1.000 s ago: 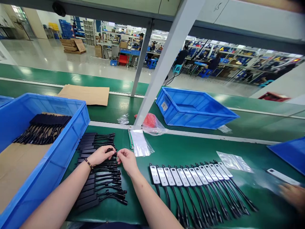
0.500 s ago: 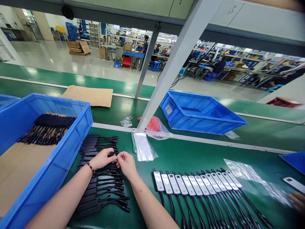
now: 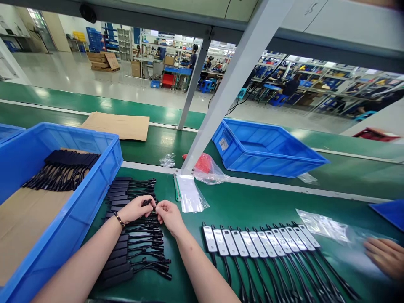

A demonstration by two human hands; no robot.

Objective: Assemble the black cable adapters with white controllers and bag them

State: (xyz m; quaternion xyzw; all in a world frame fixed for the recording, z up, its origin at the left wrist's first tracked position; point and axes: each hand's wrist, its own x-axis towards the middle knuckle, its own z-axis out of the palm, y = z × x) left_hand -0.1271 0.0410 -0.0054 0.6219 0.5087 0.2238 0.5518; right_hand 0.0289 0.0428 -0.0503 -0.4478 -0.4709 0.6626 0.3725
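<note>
My left hand (image 3: 141, 208) is closed around a black cable connector (image 3: 146, 202), above a row of flat black modules with cable leads (image 3: 121, 250) on the green bench. Fingertip to fingertip with it, my right hand (image 3: 168, 215) pinches at the connector's end; what lies between those fingertips is too small to make out. Right of my arms is a row of white-faced devices with black cables (image 3: 252, 245). A green-handled cutter (image 3: 177, 187) and clear plastic bags (image 3: 190, 193) lie just beyond my hands.
At left stands a blue bin (image 3: 104, 172) holding more black modules. Another blue bin (image 3: 268, 162) sits behind the metal post (image 3: 217, 101), near a bag of red pieces (image 3: 204, 164). Cardboard (image 3: 118, 125) lies farther back. A co-worker's hand (image 3: 385, 256) reaches over plastic bags at right.
My hands stay together, with the fingers shifting slightly around the connector. At right, the co-worker's hand has moved further into view over the bags, and the white device there no longer shows.
</note>
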